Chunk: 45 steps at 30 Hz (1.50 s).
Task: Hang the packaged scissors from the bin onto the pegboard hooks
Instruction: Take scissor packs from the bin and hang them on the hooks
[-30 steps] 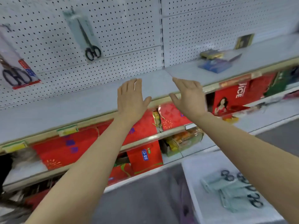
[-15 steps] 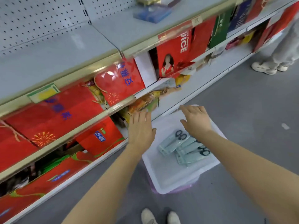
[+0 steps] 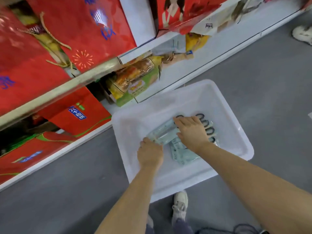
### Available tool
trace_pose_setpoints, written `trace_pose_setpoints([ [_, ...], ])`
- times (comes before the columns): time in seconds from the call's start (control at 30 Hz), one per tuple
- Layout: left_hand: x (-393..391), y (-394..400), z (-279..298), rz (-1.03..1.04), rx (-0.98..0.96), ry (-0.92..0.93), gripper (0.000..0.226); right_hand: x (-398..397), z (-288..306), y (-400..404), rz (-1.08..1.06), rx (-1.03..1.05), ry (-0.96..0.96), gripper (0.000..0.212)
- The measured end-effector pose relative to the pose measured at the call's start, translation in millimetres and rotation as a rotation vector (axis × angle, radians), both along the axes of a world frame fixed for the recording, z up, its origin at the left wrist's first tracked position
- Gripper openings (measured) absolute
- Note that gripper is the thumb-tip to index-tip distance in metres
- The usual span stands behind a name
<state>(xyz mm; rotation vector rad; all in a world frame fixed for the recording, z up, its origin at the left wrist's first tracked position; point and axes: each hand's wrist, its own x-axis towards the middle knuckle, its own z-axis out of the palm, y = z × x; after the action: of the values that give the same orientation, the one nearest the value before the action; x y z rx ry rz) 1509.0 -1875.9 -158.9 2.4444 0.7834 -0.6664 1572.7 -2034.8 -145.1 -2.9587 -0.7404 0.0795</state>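
Along the far left of the scene runs a white metal store shelf (image 3: 211, 53) stacked with large red gift boxes (image 3: 50, 53) and a green-and-yellow snack pack (image 3: 135, 85), above a grey floor (image 3: 270, 73). On that floor, just beside the shelf's bottom edge, sits a white rectangular plastic bin (image 3: 236, 141), with a white sneaker (image 3: 179, 205) at its near edge. Inside the bin, right of centre, lies a loose pile of pale-green packaged scissors (image 3: 182, 152) with black handle loops showing at the far right. The right hand (image 3: 192, 132) lies palm down on the pile, fingers (image 3: 179, 121) spread flat and gripping nothing that can be seen. The left hand (image 3: 150, 154) is at the near-left end of the top pack, its fingers curled down over the pack's edge; whether they have closed on it cannot be told.
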Motion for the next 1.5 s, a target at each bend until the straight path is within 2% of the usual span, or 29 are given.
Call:
trace_pose_setpoints([
  [0.07, 5.5, -1.0, -21.8, 0.434, -0.251, 0.075, 0.036, 3.2, -11.1, -5.5, 0.01, -0.017, 0.025, 0.062],
  [0.13, 8.7, 1.4, -45.9, 0.786, -0.511, 0.024, 0.026, 7.6, -20.5, -8.8, 0.023, -0.01, 0.063, 0.057],
  [0.2, 11.7, -0.2, -58.9, 1.042, -0.673, -0.073, 0.011, 13.9, -26.6, -8.6, 0.035, 0.018, 0.164, 0.055],
  [0.27, 15.0, -3.8, -59.3, 1.153, -0.782, -0.181, 0.019, 23.8, -32.7, -6.7, 0.044, 0.062, 0.261, 0.056],
  [0.43, 31.7, 9.9, -46.5, 1.006, -0.874, -0.366, 0.023, 65.1, -39.9, -3.5, 0.126, 0.06, 0.427, 0.063],
  [0.53, 47.0, 22.2, -36.0, 0.814, -0.891, -0.398, 0.015, 87.7, -30.4, -6.4, -0.01, 0.146, 0.544, 0.052],
  [0.63, 59.2, 19.5, -33.7, 0.844, -0.872, -0.357, 0.006, 95.6, -19.0, -13.9, -0.2, 0.337, 0.636, 0.035],
  [0.7, 56.9, 3.3, -40.6, 0.944, -0.788, -0.188, 0.028, 95.2, -13.7, -20.6, -0.263, 0.357, 0.636, 0.031],
  [0.73, 53.1, -7.3, -48.3, 0.923, -0.737, -0.088, 0.04, 95.1, -12.4, -24.1, -0.285, 0.358, 0.63, 0.031],
  [0.83, 39.4, -44.6, -55.6, 0.604, -0.53, 0.118, 0.061, 97.6, -8.7, -34.7, -0.357, 0.399, 0.614, 0.032],
  [0.87, 36.9, -54.6, -55.2, 0.515, -0.437, 0.14, 0.07, 98.5, -7.7, -37.7, -0.377, 0.412, 0.609, 0.032],
  [0.93, 36.6, -67.2, -55.0, 0.466, -0.336, 0.133, 0.079, 98.1, -6.6, -42.5, -0.395, 0.434, 0.603, 0.032],
  [1.0, 41.9, -70.7, -58.2, 0.5, -0.362, 0.14, 0.075, 95.9, -3.7, -45.2, -0.394, 0.457, 0.606, 0.031],
  [1.13, 45.4, -58.0, -77.9, 0.567, -0.387, 0.122, 0.045, 90.2, 0.5, -49.2, -0.421, 0.539, 0.623, 0.028],
  [1.27, 43.4, -30.9, -69.9, 0.613, -0.318, 0.0, 0.05, 82.0, 0.7, -48.6, -0.45, 0.603, 0.628, 0.028],
  [1.33, 43.6, -14.4, -58.6, 0.835, -0.476, -0.096, 0.039, 76.7, -2.7, -46.8, -0.474, 0.617, 0.639, 0.03],
  [1.4, 41.4, -1.0, -49.8, 1.124, -0.762, -0.182, 0.024, 70.5, -7.7, -42.7, -0.499, 0.601, 0.67, 0.031],
  [1.5, 35.6, 2.9, -33.6, 1.338, -1.066, -0.211, 0.029, 60.9, -19.4, -33.2, -0.522, 0.604, 0.724, 0.03],
])
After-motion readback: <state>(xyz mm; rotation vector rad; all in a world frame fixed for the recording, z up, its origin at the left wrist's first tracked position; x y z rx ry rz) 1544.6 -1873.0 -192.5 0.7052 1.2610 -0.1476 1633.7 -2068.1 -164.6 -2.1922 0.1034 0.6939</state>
